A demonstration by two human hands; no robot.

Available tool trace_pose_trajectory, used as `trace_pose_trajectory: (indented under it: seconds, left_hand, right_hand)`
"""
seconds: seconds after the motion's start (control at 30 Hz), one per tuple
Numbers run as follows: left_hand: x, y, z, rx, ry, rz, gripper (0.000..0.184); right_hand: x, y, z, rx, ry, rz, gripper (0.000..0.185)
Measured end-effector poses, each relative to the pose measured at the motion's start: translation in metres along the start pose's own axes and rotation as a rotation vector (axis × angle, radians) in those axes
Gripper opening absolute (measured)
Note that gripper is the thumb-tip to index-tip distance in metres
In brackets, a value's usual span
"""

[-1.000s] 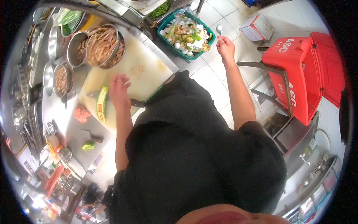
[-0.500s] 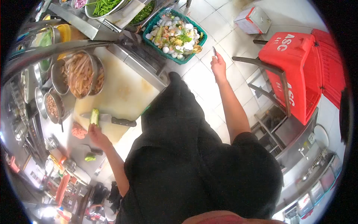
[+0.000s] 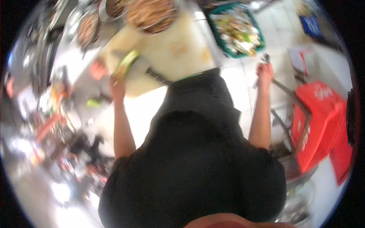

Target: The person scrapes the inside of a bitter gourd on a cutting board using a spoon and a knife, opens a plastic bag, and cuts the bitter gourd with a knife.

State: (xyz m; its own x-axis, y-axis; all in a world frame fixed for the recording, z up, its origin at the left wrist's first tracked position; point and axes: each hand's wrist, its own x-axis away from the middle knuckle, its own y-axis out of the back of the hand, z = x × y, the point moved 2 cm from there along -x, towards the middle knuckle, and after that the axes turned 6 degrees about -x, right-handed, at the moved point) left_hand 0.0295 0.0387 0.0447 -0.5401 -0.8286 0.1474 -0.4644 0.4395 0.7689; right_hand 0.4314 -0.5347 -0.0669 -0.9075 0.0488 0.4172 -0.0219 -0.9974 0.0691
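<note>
My left hand (image 3: 118,85) is closed around the lower end of a long green gourd piece (image 3: 128,62), its pale cut side partly showing, held over the cutting board (image 3: 173,51). Beneath it on the board lies a kitchen knife (image 3: 159,76), its dark handle pointing toward me. Off to the right, above the floor, my right hand (image 3: 265,74) grips a metal spoon (image 3: 266,57), its head blurred by motion. A smaller green piece (image 3: 93,103) sits on the counter left of the board, near another dark handle (image 3: 105,97).
A metal bowl of brown strips (image 3: 152,15) stands at the board's far edge, beside a smaller bowl of chopped food (image 3: 87,30). On the floor is a green basket of scraps (image 3: 237,30). Red plastic crates (image 3: 319,121) stand at the right. Pink minced stuff (image 3: 99,69) lies left of the board.
The view has swung, so the board, basket and crates sit differently in frame. Both hands keep hold of the gourd piece and the spoon; my right hand has drawn away from the basket.
</note>
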Motion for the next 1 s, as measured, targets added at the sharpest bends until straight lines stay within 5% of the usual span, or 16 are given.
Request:
trace_pose_trajectory:
  seconds: [0.03,0.07,0.17,0.3,0.47,0.7,1.0]
  left_hand:
    - [0.009,-0.005,-0.018,-0.373,-0.123,-0.087,0.055]
    - [0.006,-0.005,-0.001,-0.390,-0.108,-0.163,0.061]
    - [0.012,0.002,-0.020,-0.349,0.048,-0.115,0.066]
    - [0.012,-0.001,-0.004,-0.185,-0.051,-0.109,0.065]
    - [0.022,0.003,0.009,0.046,-0.080,-0.096,0.065]
    - [0.031,0.014,0.008,0.001,-0.207,-0.184,0.060]
    - [0.021,0.017,0.030,0.057,-0.282,-0.155,0.058]
  right_hand:
    - [0.000,-0.006,0.007,-0.044,0.026,0.119,0.011]
    - [0.017,-0.030,0.030,-0.154,-0.029,0.126,0.010]
    - [0.067,-0.094,0.086,-0.082,-0.060,0.285,0.021]
    - [0.131,-0.183,0.104,0.113,0.069,0.660,0.029]
    - [0.227,-0.312,0.090,0.599,0.504,1.072,0.015]
    - [0.321,-0.432,0.056,1.131,0.891,1.025,0.022]
    - [0.332,-0.462,0.026,0.945,0.690,0.893,0.022]
